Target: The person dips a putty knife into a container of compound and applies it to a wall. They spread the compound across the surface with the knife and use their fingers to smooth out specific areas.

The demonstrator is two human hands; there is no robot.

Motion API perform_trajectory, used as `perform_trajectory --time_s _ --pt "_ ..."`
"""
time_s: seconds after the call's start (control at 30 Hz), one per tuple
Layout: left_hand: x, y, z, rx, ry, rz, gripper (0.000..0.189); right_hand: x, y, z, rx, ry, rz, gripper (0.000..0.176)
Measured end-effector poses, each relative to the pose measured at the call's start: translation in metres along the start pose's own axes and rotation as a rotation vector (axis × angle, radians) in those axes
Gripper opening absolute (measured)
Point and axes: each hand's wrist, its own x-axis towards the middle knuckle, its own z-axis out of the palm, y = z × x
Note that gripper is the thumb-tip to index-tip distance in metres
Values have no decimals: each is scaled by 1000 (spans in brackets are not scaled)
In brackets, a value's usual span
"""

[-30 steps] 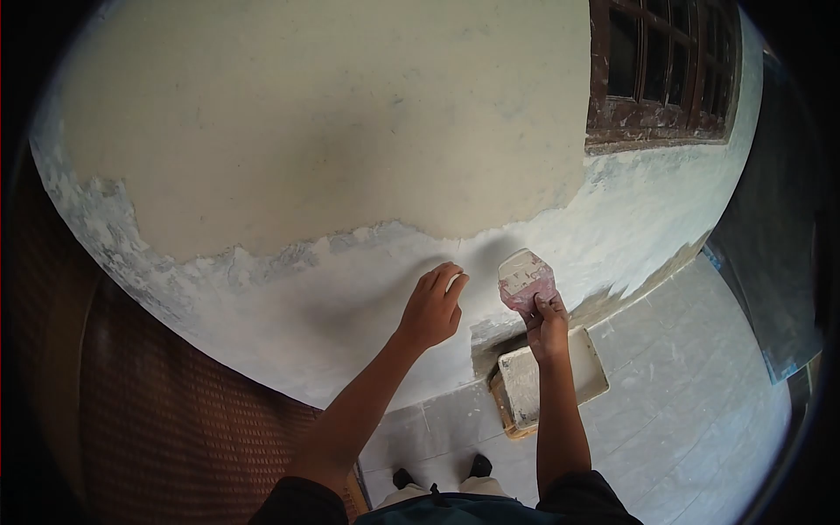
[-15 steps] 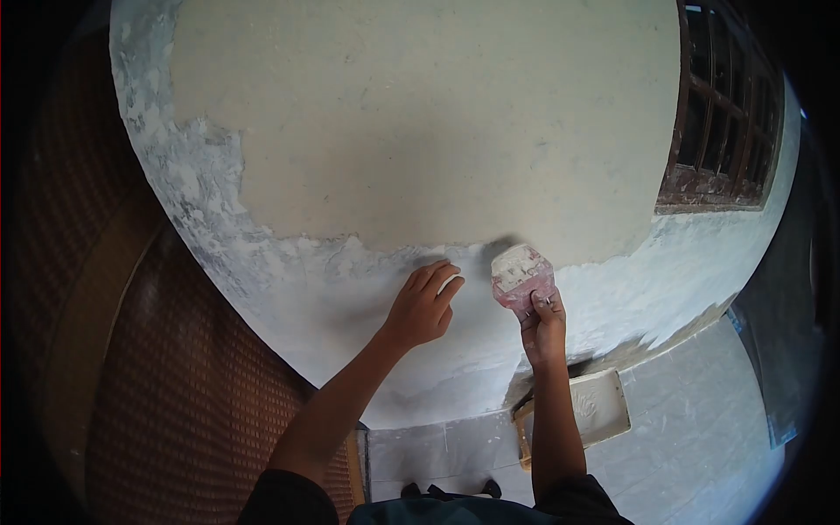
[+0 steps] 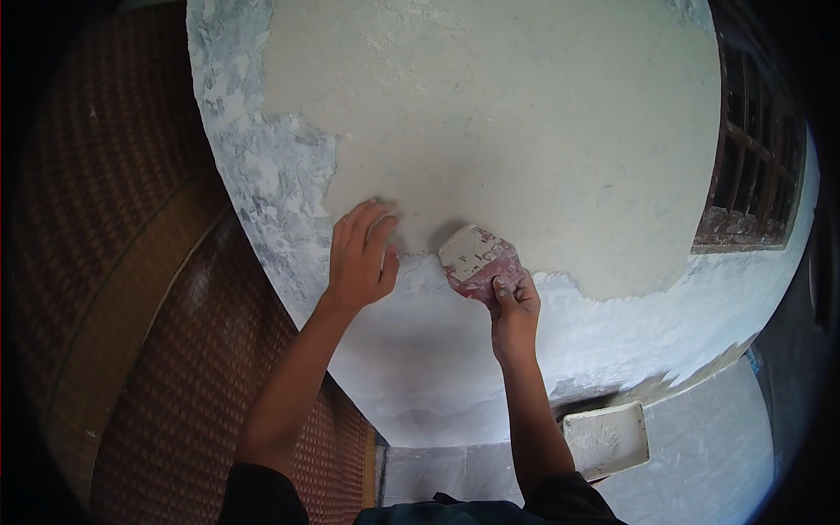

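Observation:
My right hand (image 3: 514, 319) grips a reddish plastic putty spreader (image 3: 479, 262) with the thumb on its near face. Pale putty coats the upper half of the spreader, which is tilted close over the lower border of the beige-coated area. To its left, my left hand (image 3: 357, 258) is raised in front of the wall (image 3: 525, 149), its slightly bent fingers apart from the thumb and nothing visible in them. Both hands overlap the ragged line between the beige coat and the whitish wall below.
A shallow tray (image 3: 605, 442) of pale putty rests on the grey floor (image 3: 700, 437) at lower right, partly behind my right forearm. Brown woven panels (image 3: 201, 367) run along the left. A brown-framed window with bars (image 3: 752, 157) is set in the wall at right.
Both hands have moved left and up across the wall, the spreader still in my right hand. The left fingers have spread somewhat. The view has shifted, so wall and window appear farther right.

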Motion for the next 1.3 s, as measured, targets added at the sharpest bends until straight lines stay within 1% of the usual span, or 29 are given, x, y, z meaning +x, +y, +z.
perform_trajectory --time_s 0.03,0.07,0.1,0.13,0.17,0.23,0.27,0.3,0.33,0.37,0.4,0.43,0.47,0.5,0.57,0.6,0.63,0.7,0.77,0.8,0.87,0.93,0.97,1.3 --pt "6 -10 -8 46 33 -11 40 1 2 12 3 -1 -5 22" --pt "13 -20 -15 48 36 -6 40 1 2 25 -82 -4 -57 21" --pt "19 -30 -22 83 83 -9 40 2 6 38 -167 -7 -111 21" --pt "26 -41 -28 118 134 -12 40 5 11 51 -216 33 -203 17" --pt "32 -53 -33 119 141 -5 40 6 10 65 -214 31 -212 17" --pt "43 -78 -44 157 201 -9 38 3 5 92 -533 21 -346 14" --pt "49 -90 -49 156 208 -3 38 6 9 104 -527 15 -448 13" --pt "56 -102 -54 183 262 -2 38 6 9 116 -527 16 -458 13" --pt "62 -113 -58 209 315 -2 38 5 8 127 -618 -15 -545 14" --pt "68 -123 -63 207 322 2 38 5 8 137 -708 -45 -632 16" --pt "75 -132 -66 208 395 -5 38 6 11 147 -709 -43 -640 16" --pt "80 -141 -70 209 465 -11 39 8 14 158 -705 -74 -742 20" --pt "83 -148 -71 185 476 -40 39 10 18 167 -700 -102 -842 25" --pt "86 -154 -71 181 478 -34 39 12 20 176 -701 -96 -847 25" --pt "92 -164 -69 58 502 -91 40 18 23 192 -825 -155 -1115 35" --pt "92 -169 -67 53 503 -85 40 22 30 199 -828 -150 -1189 35" --pt "91 -174 -64 54 515 -81 40 24 35 205 -830 -142 -1193 35" --pt "93 -179 -61 51 533 -70 41 31 45 217 -930 -169 -1332 28" --pt "90 -182 -61 -76 587 -77 42 36 58 224 -947 -150 -1345 24" --pt "87 -183 -61 -75 584 -77 42 38 62 226 -981 -151 -1366 24" --pt "87 -185 -63 -184 593 -60 43 43 74 230 -1009 -147 -1391 23" --pt "86 -188 -63 -219 592 -43 44 48 87 230 -1061 -127 -1421 34" --pt "86 -189 -63 -257 593 -33 45 49 89 232 -1061 -124 -1425 34" --pt "81 -196 -65 -331 562 26 49 38 100 241 -1084 -54 -1411 34"
